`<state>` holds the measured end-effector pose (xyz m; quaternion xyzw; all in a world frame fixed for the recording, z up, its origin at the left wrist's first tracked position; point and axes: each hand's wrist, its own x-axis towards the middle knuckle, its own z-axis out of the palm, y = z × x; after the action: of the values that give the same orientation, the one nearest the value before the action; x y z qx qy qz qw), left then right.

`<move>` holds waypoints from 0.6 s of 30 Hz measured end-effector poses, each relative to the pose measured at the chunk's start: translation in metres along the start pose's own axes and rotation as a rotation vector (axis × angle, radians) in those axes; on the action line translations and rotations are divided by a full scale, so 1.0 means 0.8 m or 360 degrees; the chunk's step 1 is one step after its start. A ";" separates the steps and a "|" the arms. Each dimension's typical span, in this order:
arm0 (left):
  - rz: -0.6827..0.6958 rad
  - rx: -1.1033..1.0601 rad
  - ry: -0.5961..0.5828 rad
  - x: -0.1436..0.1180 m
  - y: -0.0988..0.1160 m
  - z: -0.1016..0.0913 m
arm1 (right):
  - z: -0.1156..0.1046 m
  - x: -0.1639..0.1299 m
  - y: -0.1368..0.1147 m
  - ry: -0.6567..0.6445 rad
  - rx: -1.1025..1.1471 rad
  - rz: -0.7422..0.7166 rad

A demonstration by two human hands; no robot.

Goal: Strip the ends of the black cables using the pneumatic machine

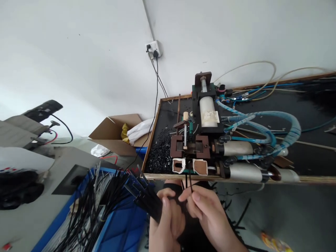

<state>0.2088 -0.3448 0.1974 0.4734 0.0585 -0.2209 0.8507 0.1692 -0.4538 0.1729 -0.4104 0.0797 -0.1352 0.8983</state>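
My left hand point(169, 217) is closed round a bundle of black cables point(148, 199), whose ends fan out up and to the left. Between the thumb and forefinger of my right hand point(206, 210) is a single thin black cable point(191, 182), running up to the front of a bench machine. There the cable meets the gap between two taped jaw blocks, the left one point(179, 166) and the right one point(201, 167). Its upper tip is hidden among the jaws. Behind them sits a brown metal clamp point(176, 147) with a silver rod.
Silver air cylinders point(244, 172) with blue hoses point(291, 122) lie right of the jaws. Small black scraps point(160, 150) cover the bench's left corner. A blue crate point(119, 227) of long cables stands on the left, near a cardboard box point(112, 127). Black offcuts point(243, 215) litter the floor.
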 end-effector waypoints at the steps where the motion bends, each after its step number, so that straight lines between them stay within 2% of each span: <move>1: -0.0005 0.0018 -0.0017 0.003 0.002 0.000 | 0.000 0.003 0.001 -0.0051 -0.0026 0.0072; 4: -0.0026 0.0067 -0.0044 0.012 0.008 -0.002 | -0.002 0.009 0.000 -0.0020 -0.0291 0.0158; 6: -0.0034 0.0073 -0.0053 0.017 0.009 -0.006 | -0.003 0.012 -0.002 0.0039 -0.0652 0.0040; 10: -0.0108 0.0053 -0.0142 0.029 0.006 -0.020 | -0.009 0.016 -0.006 -0.0159 -0.1184 -0.0243; 14: -0.0104 -0.0023 -0.0442 0.037 0.004 -0.032 | -0.014 0.020 -0.006 -0.0238 -0.1317 -0.0353; 18: -0.0081 -0.0029 -0.0509 0.035 0.008 -0.037 | -0.013 0.025 -0.005 -0.0322 -0.1293 -0.0359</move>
<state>0.2398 -0.3262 0.1774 0.4229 -0.0638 -0.3143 0.8475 0.1847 -0.4701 0.1684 -0.7480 -0.0073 -0.1493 0.6466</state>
